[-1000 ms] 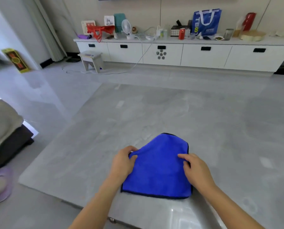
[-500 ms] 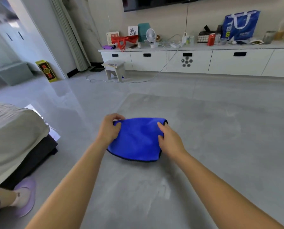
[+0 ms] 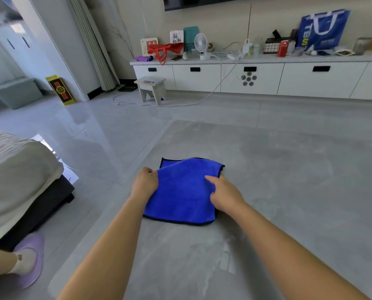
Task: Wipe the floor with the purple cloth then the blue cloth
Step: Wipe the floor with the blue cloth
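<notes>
Both grips closed on blue cloth [image 3: 181, 191]: left hand [image 3: 145, 184] left edge, right hand [image 3: 225, 197] right edge; cloth flat on floor [image 3: 288, 169].

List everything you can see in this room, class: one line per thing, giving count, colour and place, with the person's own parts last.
blue cloth: one, blue, flat on the floor under both hands
floor: one, grey tile
cabinet: one, white, along the far wall
fan: one, white, on the cabinet
can: one, red, on the cabinet
shopping bag: one, blue, on the cabinet
stool: one, pale, before the cabinet
slipper: one, lilac, lower left
left hand: one, gripping the cloth's left edge
right hand: one, pressing the cloth's right side
</notes>
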Tool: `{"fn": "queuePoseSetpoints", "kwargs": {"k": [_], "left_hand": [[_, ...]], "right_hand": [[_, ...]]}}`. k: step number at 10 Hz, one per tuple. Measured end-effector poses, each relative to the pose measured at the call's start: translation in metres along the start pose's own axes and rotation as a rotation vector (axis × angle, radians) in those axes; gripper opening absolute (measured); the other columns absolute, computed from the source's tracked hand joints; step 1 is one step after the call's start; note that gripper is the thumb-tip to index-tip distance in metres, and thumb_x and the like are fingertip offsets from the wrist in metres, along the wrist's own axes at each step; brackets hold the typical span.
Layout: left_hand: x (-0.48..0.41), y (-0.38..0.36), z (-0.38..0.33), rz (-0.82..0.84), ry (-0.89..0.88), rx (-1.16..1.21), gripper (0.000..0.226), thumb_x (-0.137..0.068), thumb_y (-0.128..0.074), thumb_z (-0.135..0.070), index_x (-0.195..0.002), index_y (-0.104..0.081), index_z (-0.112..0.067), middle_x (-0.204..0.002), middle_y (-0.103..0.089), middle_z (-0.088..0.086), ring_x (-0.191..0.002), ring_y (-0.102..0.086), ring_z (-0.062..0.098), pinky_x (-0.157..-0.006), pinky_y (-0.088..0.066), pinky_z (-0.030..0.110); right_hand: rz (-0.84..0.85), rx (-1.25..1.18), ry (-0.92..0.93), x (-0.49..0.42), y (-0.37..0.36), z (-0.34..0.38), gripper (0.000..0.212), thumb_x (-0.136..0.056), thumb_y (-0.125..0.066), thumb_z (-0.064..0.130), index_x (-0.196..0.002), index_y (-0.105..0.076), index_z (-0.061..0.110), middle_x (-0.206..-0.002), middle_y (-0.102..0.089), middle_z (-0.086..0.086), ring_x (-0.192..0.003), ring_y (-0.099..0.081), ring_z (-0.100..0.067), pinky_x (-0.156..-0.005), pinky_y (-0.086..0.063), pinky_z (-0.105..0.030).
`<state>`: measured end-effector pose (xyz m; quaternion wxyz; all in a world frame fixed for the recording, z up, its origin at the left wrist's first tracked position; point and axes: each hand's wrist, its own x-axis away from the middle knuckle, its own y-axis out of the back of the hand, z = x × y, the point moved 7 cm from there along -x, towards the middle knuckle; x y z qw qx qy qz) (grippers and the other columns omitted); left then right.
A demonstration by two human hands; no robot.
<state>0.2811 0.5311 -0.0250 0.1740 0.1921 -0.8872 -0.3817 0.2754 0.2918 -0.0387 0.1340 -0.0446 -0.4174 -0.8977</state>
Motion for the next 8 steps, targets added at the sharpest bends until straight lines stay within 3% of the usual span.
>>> {"fn": "queuePoseSetpoints", "kwargs": {"k": [1, 2, 3, 4, 5, 6, 7, 8], "left_hand": [[-0.009, -0.006, -0.004, 0.058, -0.032, 0.047, 0.039, -0.087, -0.036, -0.006, -0.118, -0.058, -0.012, -0.110, -0.062, 0.013, -0.087, -0.060, 0.031, -0.077, -0.047, 0.036], [-0.012, -0.015, -0.011, 0.126, -0.081, 0.026, 0.046, -0.084, -0.039, 0.000, -0.123, -0.058, -0.016, -0.108, -0.063, 0.012, -0.075, -0.058, 0.025, -0.073, -0.050, 0.035], [-0.010, -0.015, -0.025, 0.061, -0.300, -0.089, 0.052, -0.088, -0.042, -0.002, -0.138, -0.040, -0.014, -0.145, -0.043, 0.010, -0.122, -0.050, 0.028, -0.099, -0.041, 0.032], [-0.009, -0.011, -0.033, -0.043, -0.451, -0.133, 0.058, -0.090, -0.043, -0.007, -0.144, -0.027, -0.020, -0.154, -0.027, 0.004, -0.134, -0.038, 0.025, -0.103, -0.039, 0.034], [-0.021, -0.012, -0.031, -0.018, -0.392, -0.204, 0.064, -0.091, -0.047, -0.011, -0.146, -0.017, -0.024, -0.157, -0.020, 0.001, -0.137, -0.033, 0.027, -0.105, -0.040, 0.040], [-0.019, -0.021, -0.020, 0.023, -0.220, -0.461, 0.068, -0.091, -0.051, -0.031, -0.146, -0.012, -0.027, -0.159, -0.011, 0.003, -0.140, -0.023, 0.034, -0.110, -0.033, 0.050], [0.001, -0.029, -0.014, -0.002, -0.180, -0.511, 0.068, -0.090, -0.039, -0.052, -0.146, -0.013, -0.024, -0.160, -0.005, 0.008, -0.143, -0.014, 0.034, -0.115, -0.021, 0.053], [0.036, -0.041, -0.003, 0.003, -0.192, -0.535, 0.069, -0.089, -0.027, -0.060, -0.146, -0.013, -0.024, -0.160, -0.003, 0.008, -0.146, -0.005, 0.031, -0.118, -0.009, 0.055]], "right_hand": [[0.009, 0.034, -0.027, -0.002, -0.001, -0.003, 0.065, -0.083, -0.041, 0.000, -0.143, -0.030, 0.024, -0.157, -0.019, 0.003, -0.124, -0.049, -0.024, -0.093, -0.050, -0.037], [0.019, 0.062, -0.047, -0.002, -0.001, -0.003, 0.068, -0.084, -0.041, -0.001, -0.145, -0.021, 0.021, -0.158, -0.014, 0.002, -0.123, -0.049, -0.026, -0.093, -0.051, -0.037], [-0.025, 0.035, -0.038, -0.001, 0.000, -0.002, 0.072, -0.084, -0.042, -0.001, -0.147, -0.014, 0.021, -0.159, -0.007, 0.003, -0.111, -0.057, -0.027, -0.082, -0.053, -0.036], [-0.144, -0.014, -0.001, -0.005, 0.008, -0.003, 0.071, -0.088, -0.043, 0.004, -0.147, -0.009, 0.022, -0.160, -0.002, 0.003, -0.088, -0.059, -0.021, -0.067, -0.049, -0.030], [-0.129, -0.044, 0.003, -0.014, 0.009, -0.003, 0.071, -0.089, -0.050, 0.013, -0.147, -0.009, 0.024, -0.160, 0.000, 0.003, -0.103, -0.058, -0.021, -0.074, -0.051, -0.031], [-0.070, 0.062, -0.069, -0.013, 0.007, -0.005, 0.073, -0.087, -0.056, 0.029, -0.145, -0.013, 0.029, -0.159, -0.001, -0.006, -0.106, -0.061, -0.027, -0.072, -0.052, -0.034], [-0.150, 0.347, -0.019, 0.004, 0.012, -0.004, 0.063, -0.086, -0.051, 0.046, -0.141, -0.024, 0.029, -0.155, -0.012, -0.012, -0.095, -0.061, -0.028, -0.074, -0.049, -0.035], [-0.203, 0.465, 0.049, 0.037, 0.009, -0.016, 0.056, -0.089, -0.038, 0.055, -0.137, -0.033, 0.029, -0.156, -0.012, -0.012, -0.125, -0.039, -0.031, -0.101, -0.035, -0.043]]}}
